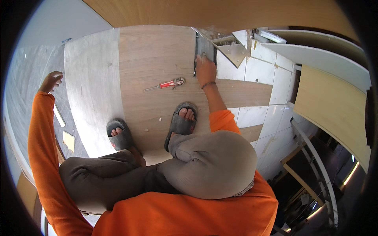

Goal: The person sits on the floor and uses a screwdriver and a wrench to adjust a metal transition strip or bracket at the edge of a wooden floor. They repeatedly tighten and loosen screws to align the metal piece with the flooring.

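My right hand [206, 70] reaches forward to a narrow grey piece with dark edges [205, 46] that lies on the wood-look boards. Its fingers are closed at the near end of that piece, and what they pinch is too small to make out. A screwdriver with a red and white handle [171, 83] lies on the boards left of this hand, its thin shaft pointing left. Out at the far left, my left hand [51, 82] hangs with fingers loosely bent and apart, holding nothing. My sandalled feet stand on the boards between the hands.
Broken mirror-like pieces [235, 54] with sharp corners lie beyond my right hand, by white tiles [258, 70]. A wooden panel [220, 13] spans the far side. At right stand a pale yellow board [328, 102] and a metal frame [315, 157]. Scraps [68, 141] lie at left.
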Motion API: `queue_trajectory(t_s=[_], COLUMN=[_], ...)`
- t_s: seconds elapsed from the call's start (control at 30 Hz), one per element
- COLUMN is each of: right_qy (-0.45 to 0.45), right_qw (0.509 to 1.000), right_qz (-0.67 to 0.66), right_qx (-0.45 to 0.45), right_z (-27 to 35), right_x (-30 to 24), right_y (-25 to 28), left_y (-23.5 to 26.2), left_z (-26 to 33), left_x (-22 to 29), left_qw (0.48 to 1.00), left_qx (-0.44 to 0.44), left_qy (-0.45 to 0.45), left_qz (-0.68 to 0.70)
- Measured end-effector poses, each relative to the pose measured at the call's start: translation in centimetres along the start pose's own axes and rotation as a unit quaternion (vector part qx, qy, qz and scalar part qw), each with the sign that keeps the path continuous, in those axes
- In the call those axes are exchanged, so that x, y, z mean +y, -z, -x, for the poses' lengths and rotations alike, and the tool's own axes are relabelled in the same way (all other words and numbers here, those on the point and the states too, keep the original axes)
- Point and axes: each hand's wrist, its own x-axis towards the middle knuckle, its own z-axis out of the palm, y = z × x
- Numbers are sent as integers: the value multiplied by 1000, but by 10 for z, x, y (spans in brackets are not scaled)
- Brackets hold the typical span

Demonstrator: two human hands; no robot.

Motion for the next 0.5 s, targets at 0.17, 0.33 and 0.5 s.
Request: queue_trajectory(t_s=[0.17,0.33,0.5], right_qy=[37,-13,17], right_qw=[986,971,990], right_qz=[122,165,77], right_qx=[-108,-172,114], right_z=[-32,-69,-17], right_x=[-7,30,0], right_y=[5,-2,17], left_y=[10,5,18], left_z=[12,25,47], left_x=[11,44,20], left_qw=[999,995,988], left_qx=[36,45,116], left_qy=[-35,-89,-94], left_qz=[9,5,47])
